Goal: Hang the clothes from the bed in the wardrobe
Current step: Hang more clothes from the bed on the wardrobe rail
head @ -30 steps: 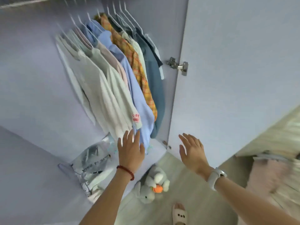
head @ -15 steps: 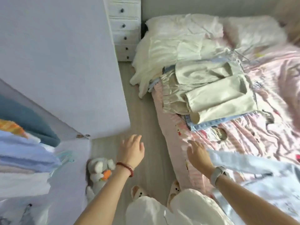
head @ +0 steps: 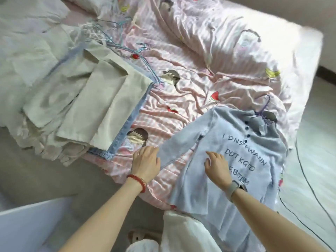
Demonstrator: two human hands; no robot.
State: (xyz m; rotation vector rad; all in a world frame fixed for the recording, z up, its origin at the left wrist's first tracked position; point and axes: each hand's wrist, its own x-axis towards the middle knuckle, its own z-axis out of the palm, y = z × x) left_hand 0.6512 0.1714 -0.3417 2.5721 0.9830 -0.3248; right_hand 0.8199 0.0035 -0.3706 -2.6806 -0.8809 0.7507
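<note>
A pale blue long-sleeved top [head: 234,160] lies spread flat on the pink printed bed sheet [head: 190,73] toward five o'clock in the head view, its collar pointing toward two o'clock and its hem hanging over the near edge of the bed. Dark lettering runs down its front, and a purple wire hanger [head: 264,110] sits in the neck, its hook lying on the sheet just beyond the collar. The right hand [head: 217,165] rests palm down on the chest of the top at about five o'clock, fingers straight and slightly spread, grasping nothing; a pale watch [head: 234,188] circles that wrist. The left hand [head: 146,161], close to six o'clock, lies with relaxed, gently bent fingers at the cuff end of the top's near sleeve, touching the cloth; whether it has any of the fabric pinched cannot be told. A red bead bracelet [head: 138,180] is on that wrist. Toward ten o'clock a stack of folded beige garments [head: 101,99] sits over a piece of light blue denim [head: 130,117], with more cream clothing heaped beyond it at the frame's left edge. Several thin wire hangers [head: 116,44] lie tangled on the sheet near eleven o'clock, just beside that stack.
</note>
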